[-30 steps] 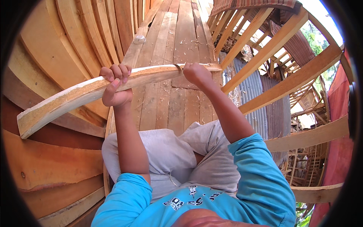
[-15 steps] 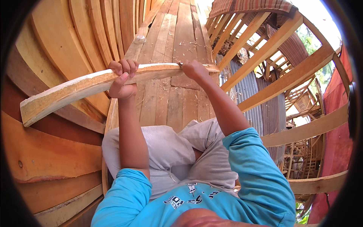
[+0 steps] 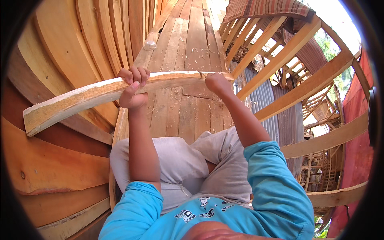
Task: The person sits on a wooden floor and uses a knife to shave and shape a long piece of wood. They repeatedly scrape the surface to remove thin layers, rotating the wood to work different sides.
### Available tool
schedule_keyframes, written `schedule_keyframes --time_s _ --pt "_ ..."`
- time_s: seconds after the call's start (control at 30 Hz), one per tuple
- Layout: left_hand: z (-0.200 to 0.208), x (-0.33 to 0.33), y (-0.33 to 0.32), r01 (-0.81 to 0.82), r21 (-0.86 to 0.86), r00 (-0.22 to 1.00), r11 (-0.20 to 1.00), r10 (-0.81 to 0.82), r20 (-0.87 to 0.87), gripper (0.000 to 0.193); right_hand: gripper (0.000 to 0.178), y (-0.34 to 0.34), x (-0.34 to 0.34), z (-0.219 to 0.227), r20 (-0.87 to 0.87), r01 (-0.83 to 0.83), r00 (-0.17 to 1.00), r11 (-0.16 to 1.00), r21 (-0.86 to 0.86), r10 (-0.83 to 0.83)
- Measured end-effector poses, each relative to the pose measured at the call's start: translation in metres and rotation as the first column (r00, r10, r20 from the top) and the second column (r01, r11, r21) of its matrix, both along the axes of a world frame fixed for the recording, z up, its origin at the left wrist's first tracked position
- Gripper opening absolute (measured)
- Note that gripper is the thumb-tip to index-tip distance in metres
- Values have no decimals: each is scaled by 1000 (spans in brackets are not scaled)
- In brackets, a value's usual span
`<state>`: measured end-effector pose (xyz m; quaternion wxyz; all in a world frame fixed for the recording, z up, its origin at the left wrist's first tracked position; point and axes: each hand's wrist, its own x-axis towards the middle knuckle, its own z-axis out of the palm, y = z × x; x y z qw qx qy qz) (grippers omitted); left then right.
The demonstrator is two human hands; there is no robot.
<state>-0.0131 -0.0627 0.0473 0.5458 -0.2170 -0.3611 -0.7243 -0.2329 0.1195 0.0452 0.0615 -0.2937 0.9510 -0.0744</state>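
Stretching crosswise, a long, pale, curved wooden beam [image 3: 172,81] is clasped between fingers and thumb of the left hand [image 3: 134,95]; near the beam's right end, a thin dark tool [image 3: 201,75], mostly hidden, is clenched in the curled right hand [image 3: 218,83].

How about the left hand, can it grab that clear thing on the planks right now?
Probably not: the left hand is closed around the curved wooden piece, and the clear thing sits farther ahead, beyond that wood.
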Motion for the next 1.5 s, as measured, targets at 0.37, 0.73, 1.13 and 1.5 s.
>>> schedule_keyframes --time_s 0.37,0.73,1.13,1.5 --pt "-1 -5 7 -46 74 999 996 44 25 24 59 -13 9 -21 96 45 995 995 -93 -36" --pt "-4 8 0 -36 7 996 999 36 81 24 47 -32 76 49 63 -27 998 999 -19 28" --pt "-10 7 1 -54 22 998 998 54 20 25 53 0 19 -17 199 -37 978 994 -99 56" --pt "-7 -2 13 17 63 999 998 -19 38 25 55 25 2 -95 136 175 983 875 -451 -127"
